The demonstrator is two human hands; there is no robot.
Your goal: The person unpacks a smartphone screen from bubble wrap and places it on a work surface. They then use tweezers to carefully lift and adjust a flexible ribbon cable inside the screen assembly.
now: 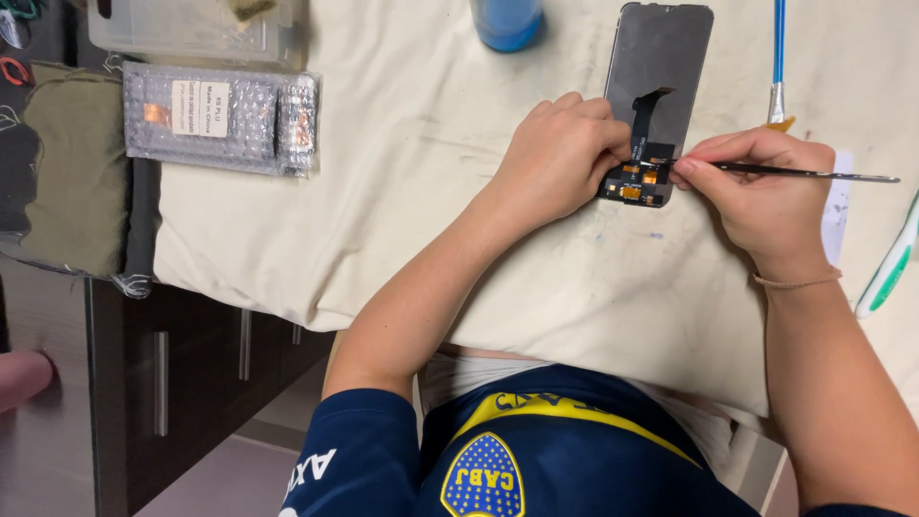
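1. The right hand (766, 187) is closed in a pen-like pinch around a thin dark tool (804, 173), thumb and forefinger near its front end. The tip points left and meets the connector end of a flex cable (643, 170) with orange contacts.

2. The left hand (560, 153) is curled, knuckles up, fingertips pressing down on the left edge of that same cable end. Whether it pinches the cable or only pins it flat I cannot tell, as the fingers hide the contact.

3. The cable belongs to a phone screen panel (661, 67), lying back side up on a cream cloth (402, 191) that covers the table, directly in front of the person. The black ribbon runs from the panel's middle down to its near edge, where both hands meet.

4. As for progress: the panel is loose and out of any phone body, and the tool is at the connector, so the work looks to be mid-step (no phone frame is in view to receive it).

5. Counted: one panel, one flex cable, one tool in hand. Around them lie one bubble-wrapped part (220, 117) at left, one blue cylinder (507, 21) at the top, one blue-handled brush (778, 57) and one green-and-white tool (890, 263) at right.
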